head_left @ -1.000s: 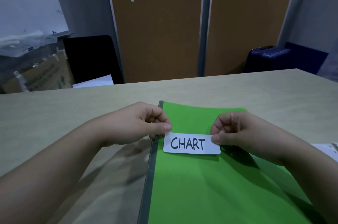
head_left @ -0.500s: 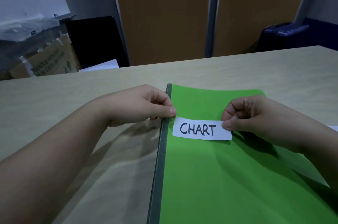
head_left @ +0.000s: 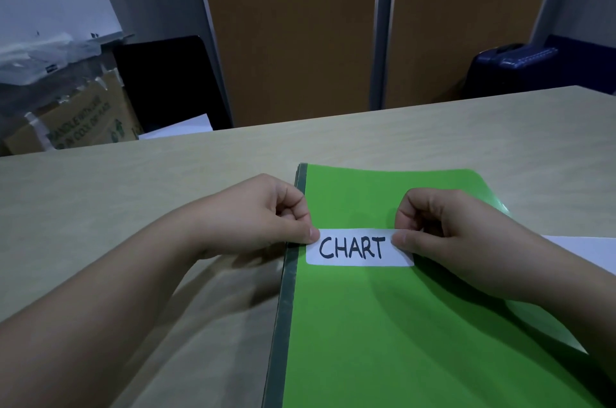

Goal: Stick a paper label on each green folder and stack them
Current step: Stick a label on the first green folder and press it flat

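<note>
A green folder [head_left: 383,324] with a dark spine along its left edge lies flat on the table in front of me. A white paper label [head_left: 358,247] reading "CHART" sits across the folder's upper part, near the spine. My left hand [head_left: 266,214] pinches the label's left end with curled fingers. My right hand [head_left: 446,234] pinches the label's right end the same way. Whether the label touches the folder's cover or hovers just above it I cannot tell.
The light wooden table [head_left: 133,207] stretches left and back. A white sheet [head_left: 586,254] lies at the right edge behind my right wrist. Beyond the table stand a black chair [head_left: 173,81], a cardboard box [head_left: 80,121] and a dark blue suitcase [head_left: 513,71].
Both hands still pinch the label's ends and hold it over the folder's upper part. The view has shifted a little; the label sits about as close to the spine.
</note>
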